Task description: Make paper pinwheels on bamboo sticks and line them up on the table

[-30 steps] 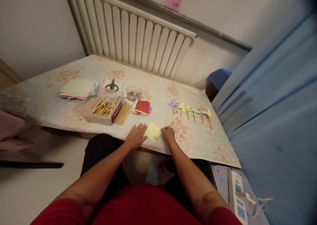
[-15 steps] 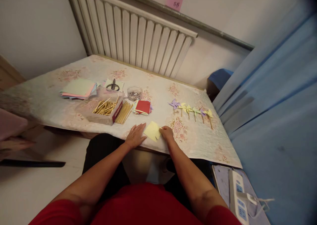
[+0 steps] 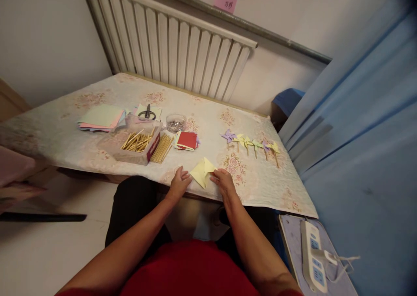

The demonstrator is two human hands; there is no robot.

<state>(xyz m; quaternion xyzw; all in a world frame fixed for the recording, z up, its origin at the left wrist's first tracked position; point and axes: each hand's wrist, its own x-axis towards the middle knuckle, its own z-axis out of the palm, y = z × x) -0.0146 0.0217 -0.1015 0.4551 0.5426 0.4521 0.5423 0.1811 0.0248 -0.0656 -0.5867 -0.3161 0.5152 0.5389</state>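
Between the two hands, at the near edge of the table [image 3: 97, 148], lies the pale yellow square paper sheet [image 3: 202, 172], partly folded, with one corner raised off the floral cloth. The step in hand appears to be folding this sheet. The right hand [image 3: 224, 181] pinches the sheet's right corner between thumb and fingers, fingers curled, wrist low over the table edge. The left hand [image 3: 179, 184] rests just beside the sheet's left edge, fingers loosely bent and holding nothing; whether its fingertips touch the paper cannot be told. Both forearms reach forward from the body, elbows bent, converging on the sheet.

The next move probably calls for the left hand to pin the sheet while the right brings the corner over and presses a crease.

Beyond the left hand stand a stack of red square papers [image 3: 186, 140], loose wooden sticks [image 3: 162, 148] and a clear box of sticks [image 3: 137, 145]. Beyond the right hand lies a row of small paper pinwheels [image 3: 250, 144].
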